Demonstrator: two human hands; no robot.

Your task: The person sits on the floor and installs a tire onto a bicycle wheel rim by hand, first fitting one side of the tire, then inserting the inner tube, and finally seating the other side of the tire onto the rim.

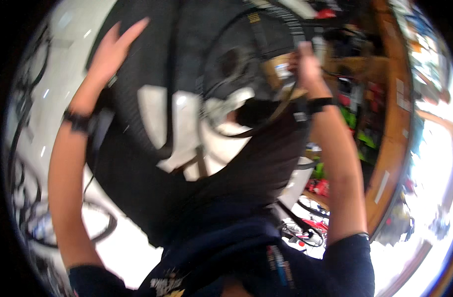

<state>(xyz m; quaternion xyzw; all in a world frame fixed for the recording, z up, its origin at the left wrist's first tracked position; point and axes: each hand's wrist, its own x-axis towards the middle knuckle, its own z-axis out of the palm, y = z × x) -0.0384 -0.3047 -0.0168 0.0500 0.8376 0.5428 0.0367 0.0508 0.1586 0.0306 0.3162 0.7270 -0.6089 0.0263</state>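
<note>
My right hand [308, 69] is closed around the right side of a thin black bicycle tyre [292, 22], which hangs as a large loop in front of me. A brown piece of cardboard [273, 69] shows beside those fingers. At upper left my left hand [115, 54] holds nothing, its thumb and fingers spread apart. Next to its wrist, a second dark loop with a treaded surface [130, 116] curves down, seemingly another tyre. Motion blurs both hands and the loops. My legs in black trousers [241, 168] show below.
A wooden shelf frame [392, 109] stands close on the right, with green and red goods in it. Bicycles line the left edge, including a wheel [110, 225] low on the pale floor [43, 133]. A red bicycle [318, 227] shows at lower right.
</note>
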